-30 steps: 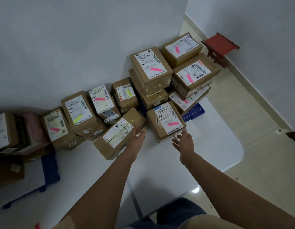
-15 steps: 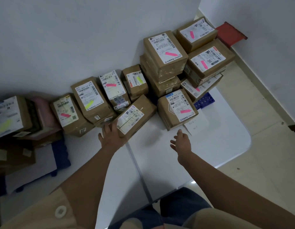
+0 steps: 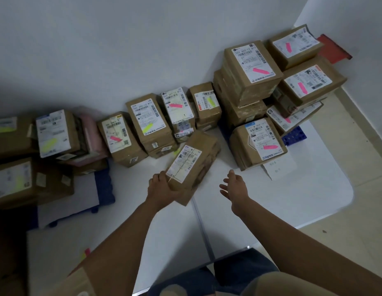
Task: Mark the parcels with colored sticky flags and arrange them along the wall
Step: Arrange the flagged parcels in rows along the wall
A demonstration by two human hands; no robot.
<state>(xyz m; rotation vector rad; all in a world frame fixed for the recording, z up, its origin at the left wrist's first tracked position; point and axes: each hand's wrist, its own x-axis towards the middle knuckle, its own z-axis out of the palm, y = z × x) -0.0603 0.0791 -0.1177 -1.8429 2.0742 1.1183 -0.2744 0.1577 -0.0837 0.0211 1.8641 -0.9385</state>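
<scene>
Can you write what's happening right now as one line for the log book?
left hand: grips unflagged parcel | right hand: open, holds nothing | flagged parcels: lined along wall | table: white

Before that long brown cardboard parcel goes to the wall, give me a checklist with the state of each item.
1. Left hand grips the near end of the long brown cardboard parcel: ok.
2. Right hand free to help, open above the white table: ok.
3. Coloured sticky flag on its white shipping label: not ok, none visible.
4. Parcel square to the wall row: not ok, it lies diagonally.
5. Gap beside the pink-flagged brown box wide enough: cannot tell.
</scene>
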